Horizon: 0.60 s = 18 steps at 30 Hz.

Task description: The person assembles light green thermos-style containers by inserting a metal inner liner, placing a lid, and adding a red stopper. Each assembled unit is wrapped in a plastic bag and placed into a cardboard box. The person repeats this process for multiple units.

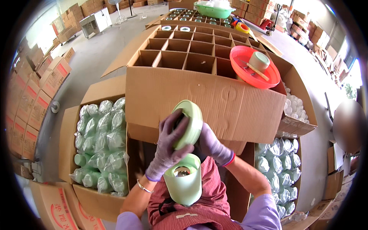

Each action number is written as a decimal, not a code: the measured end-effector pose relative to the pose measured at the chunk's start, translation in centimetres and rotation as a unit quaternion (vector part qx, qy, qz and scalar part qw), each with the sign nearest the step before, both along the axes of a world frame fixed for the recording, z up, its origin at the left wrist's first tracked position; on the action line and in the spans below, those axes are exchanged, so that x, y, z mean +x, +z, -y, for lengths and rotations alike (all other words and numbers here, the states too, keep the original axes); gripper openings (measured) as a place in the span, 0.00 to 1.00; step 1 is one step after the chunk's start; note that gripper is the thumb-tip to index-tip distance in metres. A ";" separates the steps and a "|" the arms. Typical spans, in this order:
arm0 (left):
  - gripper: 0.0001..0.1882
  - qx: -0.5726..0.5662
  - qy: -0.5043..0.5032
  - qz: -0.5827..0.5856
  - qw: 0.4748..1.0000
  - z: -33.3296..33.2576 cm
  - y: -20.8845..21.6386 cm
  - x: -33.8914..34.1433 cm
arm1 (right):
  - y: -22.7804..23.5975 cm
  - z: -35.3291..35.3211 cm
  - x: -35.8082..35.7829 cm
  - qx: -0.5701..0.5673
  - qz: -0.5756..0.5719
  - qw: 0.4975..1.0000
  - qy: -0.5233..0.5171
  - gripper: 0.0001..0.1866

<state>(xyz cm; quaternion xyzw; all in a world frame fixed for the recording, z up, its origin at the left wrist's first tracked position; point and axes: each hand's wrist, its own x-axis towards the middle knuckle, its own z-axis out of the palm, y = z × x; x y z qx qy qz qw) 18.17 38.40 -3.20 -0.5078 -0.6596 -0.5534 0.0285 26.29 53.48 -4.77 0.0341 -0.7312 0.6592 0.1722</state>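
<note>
My left hand [168, 142], in a grey-purple knit glove, grips a pale green round lid [191, 124], tilted on its side, with fingers over its face and thumb below. Close by on the right is my right hand [216, 145], gloved alike; its fingertips go out of sight behind the lid, so its grip is hidden. Directly under the hands, a pale green cylindrical container [184, 188] stands open-topped on my lap, a shiny silvery surface showing inside. A dark red apron [211, 191] covers my lap.
Ahead stands a divided cardboard carton [203, 92], with a red basin [251, 78] holding a pale green cup [259, 61] on its right corner. Cartons of bagged green bottles flank me, left [101, 142] and right [280, 165]. Small white pieces [295, 105] fill another box.
</note>
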 end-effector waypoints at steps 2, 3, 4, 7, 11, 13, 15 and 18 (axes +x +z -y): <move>0.32 -0.016 -0.050 -0.206 0.977 0.4 0.5 -0.8 | -1.8 -2.4 0.9 0.197 -0.082 0.972 0.097 0.24; 0.32 -0.014 -0.114 -0.213 0.970 0.6 0.9 -1.0 | -3.2 -2.6 1.3 0.133 -0.062 0.981 0.125 0.23; 0.32 -0.029 -0.131 -0.209 0.969 1.2 0.8 -1.0 | -4.9 -2.9 1.7 0.064 -0.040 0.986 0.149 0.23; 0.32 -0.086 -0.173 -0.119 0.974 4.3 -1.4 -2.4 | -2.7 -3.9 1.2 0.213 0.360 0.908 0.016 0.15; 0.37 -0.177 -0.253 0.022 0.951 7.3 -4.3 -2.0 | -2.0 -2.7 3.0 -0.087 0.322 0.939 -0.088 0.14; 0.35 -0.180 -0.280 0.026 0.942 6.7 -4.3 -1.9 | -3.1 -1.4 3.1 0.018 0.184 0.980 -0.079 0.15; 0.29 -0.190 -0.317 0.017 0.929 5.9 -4.0 -1.7 | -1.4 -0.1 3.0 0.039 0.199 0.979 -0.004 0.18; 0.33 -0.183 -0.326 0.016 0.927 6.0 -5.1 -1.3 | -1.6 1.7 3.1 -0.028 0.178 0.983 0.041 0.22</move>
